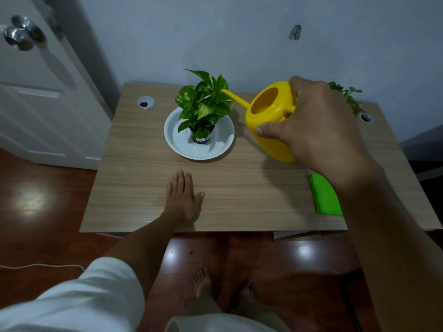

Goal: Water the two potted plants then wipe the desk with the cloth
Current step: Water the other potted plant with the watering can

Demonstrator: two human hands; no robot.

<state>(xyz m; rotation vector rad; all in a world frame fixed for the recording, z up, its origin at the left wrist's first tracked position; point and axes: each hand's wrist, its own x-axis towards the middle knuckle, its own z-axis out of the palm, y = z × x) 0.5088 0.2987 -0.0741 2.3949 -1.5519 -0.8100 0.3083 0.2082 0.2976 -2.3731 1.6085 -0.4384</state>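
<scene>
My right hand grips a yellow watering can by its handle, held above the desk and tilted left. Its spout tip reaches the leaves of a green potted plant, whose small dark pot stands in a white saucer near the desk's back middle. A second plant shows only a few leaves behind my right hand at the back right. A green cloth lies folded at the front right, partly under my forearm. My left hand rests flat on the desk, fingers apart, holding nothing.
Two round cable holes sit in the desk, one at the back left and one at the back right. A white door with a metal knob stands to the left. Behind the desk is a wall, below it a red wooden floor.
</scene>
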